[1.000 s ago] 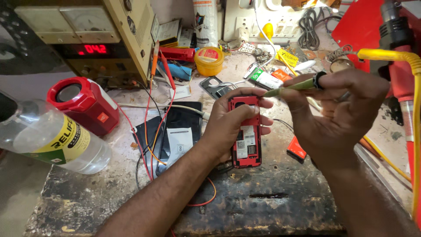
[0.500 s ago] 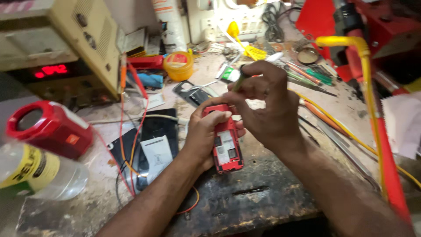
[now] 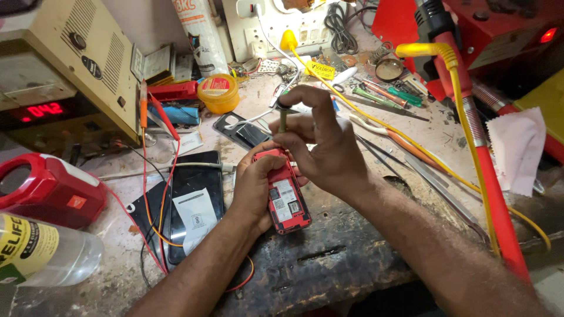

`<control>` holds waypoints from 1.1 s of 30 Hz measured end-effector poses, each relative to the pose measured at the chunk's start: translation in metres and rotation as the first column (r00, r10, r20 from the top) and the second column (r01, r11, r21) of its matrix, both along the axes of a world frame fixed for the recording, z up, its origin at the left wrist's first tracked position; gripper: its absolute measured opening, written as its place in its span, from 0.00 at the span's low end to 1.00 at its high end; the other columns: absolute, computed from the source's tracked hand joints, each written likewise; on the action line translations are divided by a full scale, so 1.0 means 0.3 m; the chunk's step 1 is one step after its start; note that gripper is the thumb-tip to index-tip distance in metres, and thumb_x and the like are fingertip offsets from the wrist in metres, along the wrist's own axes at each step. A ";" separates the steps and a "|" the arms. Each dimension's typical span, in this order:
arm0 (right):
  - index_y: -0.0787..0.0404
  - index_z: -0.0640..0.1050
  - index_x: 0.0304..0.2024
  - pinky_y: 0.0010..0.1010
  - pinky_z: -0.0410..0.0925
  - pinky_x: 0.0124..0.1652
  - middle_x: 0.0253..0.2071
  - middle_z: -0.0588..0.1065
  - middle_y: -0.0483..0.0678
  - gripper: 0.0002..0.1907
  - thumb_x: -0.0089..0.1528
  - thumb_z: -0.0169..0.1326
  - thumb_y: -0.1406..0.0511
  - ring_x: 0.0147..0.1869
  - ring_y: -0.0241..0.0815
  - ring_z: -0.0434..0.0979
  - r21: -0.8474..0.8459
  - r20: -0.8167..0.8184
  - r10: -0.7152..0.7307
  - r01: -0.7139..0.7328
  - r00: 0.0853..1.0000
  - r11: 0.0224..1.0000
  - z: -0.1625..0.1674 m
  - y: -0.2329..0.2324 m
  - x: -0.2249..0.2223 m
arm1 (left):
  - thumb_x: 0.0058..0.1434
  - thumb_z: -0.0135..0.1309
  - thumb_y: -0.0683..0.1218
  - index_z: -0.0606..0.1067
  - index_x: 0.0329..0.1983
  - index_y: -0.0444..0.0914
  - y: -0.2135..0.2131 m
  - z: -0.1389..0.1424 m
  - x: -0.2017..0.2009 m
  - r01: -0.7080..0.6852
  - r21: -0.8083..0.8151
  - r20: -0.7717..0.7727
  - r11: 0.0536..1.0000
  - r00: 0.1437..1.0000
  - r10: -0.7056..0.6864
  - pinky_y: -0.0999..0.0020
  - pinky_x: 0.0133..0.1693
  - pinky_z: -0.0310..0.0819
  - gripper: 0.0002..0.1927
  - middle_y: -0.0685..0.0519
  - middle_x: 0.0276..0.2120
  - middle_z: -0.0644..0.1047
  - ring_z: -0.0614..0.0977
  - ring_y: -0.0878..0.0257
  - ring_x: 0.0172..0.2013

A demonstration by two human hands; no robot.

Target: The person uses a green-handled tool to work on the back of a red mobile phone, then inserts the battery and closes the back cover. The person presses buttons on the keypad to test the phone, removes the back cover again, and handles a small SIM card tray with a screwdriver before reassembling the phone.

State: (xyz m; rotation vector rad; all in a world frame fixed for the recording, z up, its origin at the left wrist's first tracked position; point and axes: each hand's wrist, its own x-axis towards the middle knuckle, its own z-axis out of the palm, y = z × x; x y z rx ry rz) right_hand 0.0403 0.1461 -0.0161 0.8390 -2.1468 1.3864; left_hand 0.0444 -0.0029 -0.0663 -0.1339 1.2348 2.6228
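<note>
Red phone (image 3: 285,196) with its back cover off lies at the centre of the frame, face down on the scarred worktop (image 3: 329,264). Left hand (image 3: 258,185) cups it from the left side, fingers curled shut around its upper end. Right hand (image 3: 326,147) sits just above the phone's top edge, its fingers pinched closed on a slim screwdriver (image 3: 282,120) held upright, index finger arched over the cap and the tip down at the phone's upper corner. Left of the phone lies a black tablet (image 3: 191,202) with a white sticker, crossed by red and orange wires. Further left stand a red speaker (image 3: 50,188) and a clear plastic bottle (image 3: 41,252). A beige power supply (image 3: 64,76) fills the upper left. A yellow tin (image 3: 218,93) sits above the phone, and a red-handled tool (image 3: 487,176) runs down the right side.
</note>
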 end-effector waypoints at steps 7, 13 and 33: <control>0.56 0.59 0.65 0.31 0.81 0.48 0.43 0.83 0.52 0.30 0.67 0.61 0.70 0.52 0.45 0.88 -0.002 -0.024 -0.010 0.010 1.000 1.000 0.007 -0.009 0.004 | 0.58 0.50 0.38 0.73 0.50 0.32 -0.003 0.021 0.008 0.030 0.003 -0.057 1.000 0.998 -0.030 0.58 0.36 0.86 0.16 0.46 0.36 0.79 0.85 0.57 0.31; 0.55 0.58 0.63 0.31 0.82 0.46 0.40 0.83 0.51 0.32 0.66 0.64 0.68 0.47 0.42 0.89 -0.018 0.008 -0.036 0.036 0.999 0.999 0.034 -0.026 0.006 | 0.58 0.49 0.37 0.72 0.49 0.30 -0.013 0.026 0.006 0.033 0.020 -0.084 0.999 0.996 -0.031 0.58 0.36 0.86 0.15 0.43 0.37 0.79 0.85 0.56 0.31; 0.57 0.83 0.46 0.38 0.72 0.44 0.45 0.81 0.52 0.25 0.53 0.68 0.50 0.46 0.44 0.81 0.674 0.203 -0.445 0.206 0.872 0.710 0.094 0.227 -0.109 | 0.59 0.50 0.41 0.69 0.53 0.34 -0.079 0.144 0.009 0.036 -0.207 -0.065 0.978 0.997 -0.051 0.59 0.35 0.86 0.18 0.43 0.42 0.79 0.86 0.55 0.32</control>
